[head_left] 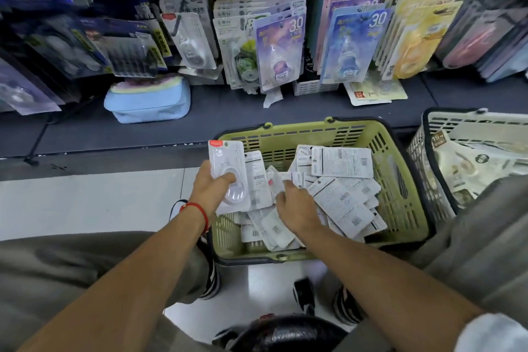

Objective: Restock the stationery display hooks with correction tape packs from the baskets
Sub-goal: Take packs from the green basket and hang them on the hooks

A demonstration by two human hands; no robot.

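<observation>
Head view: left hand (210, 186) grips two packs (228, 177); right hand (297, 206) touches basket (405, 177) packs, grip unclear.

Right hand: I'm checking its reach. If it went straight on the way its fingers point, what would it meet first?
Probably the loose correction tape packs in the green basket; the right hand already reaches among them, though depth is unclear.

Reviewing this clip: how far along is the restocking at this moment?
Done: the display hooks already carry rows of packs. In hand: the left hand holds a few correction tape packs over the green basket; the right hand reaches into the loose packs. Left: that pile, plus the white basket of other packs.
</observation>
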